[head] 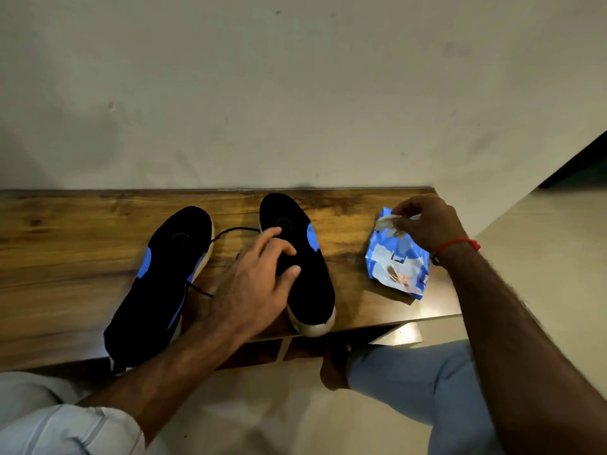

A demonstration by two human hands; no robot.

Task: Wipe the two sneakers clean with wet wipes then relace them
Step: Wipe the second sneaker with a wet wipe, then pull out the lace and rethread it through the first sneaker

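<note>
1. My right hand (427, 226) is pinching a white wet wipe (387, 221) at the top of the blue wipes pack (395, 261). My finger and thumb are curled on it.
2. My left hand (259, 277) rests on the right sneaker (305, 257). The fingers are spread and a bit bent, pressing down. I am not grabbing it tight.
3. Nothing holds the pack down. If I pull the wipe fast, I think the whole pack could lift up, or slide off the wooden table (65, 244), since the edge is near.
4. The wipe could tear, or more wipes could come out with it.
5. The right sneaker's heel sticks out over the front edge. If I push wrong, it might tip off.
6. The left sneaker (161, 284) lies just beside it. A loose black lace (230, 229) runs between them and could catch my fingers.
</note>
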